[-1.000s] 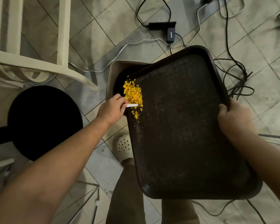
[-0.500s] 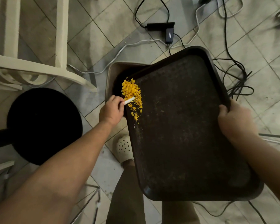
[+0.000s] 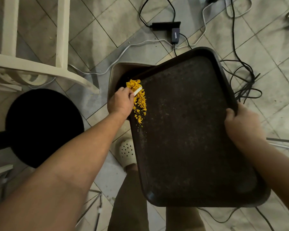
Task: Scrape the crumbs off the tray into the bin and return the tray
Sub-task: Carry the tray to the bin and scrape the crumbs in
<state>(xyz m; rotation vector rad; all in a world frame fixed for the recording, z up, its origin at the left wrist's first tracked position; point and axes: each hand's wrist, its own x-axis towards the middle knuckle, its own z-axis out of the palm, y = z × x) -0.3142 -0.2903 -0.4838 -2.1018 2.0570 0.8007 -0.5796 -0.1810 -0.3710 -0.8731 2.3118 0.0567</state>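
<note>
While our left hand (image 3: 120, 102) pinches a small white scraper (image 3: 137, 91) in its fingers against the yellow crumbs (image 3: 139, 99), we push them toward the tray (image 3: 190, 130) corner overhanging the bin (image 3: 113, 75). Our right hand (image 3: 242, 125) grips the tray's rim, steadying it, we judge, for scraping.

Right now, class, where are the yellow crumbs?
In the head view, the yellow crumbs sit on the tray at its far left corner, beside the left hand, over the bin.

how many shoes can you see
1: a pale shoe with holes on the floor, left of the tray, below the left hand. The other foot is hidden under the tray.
</note>
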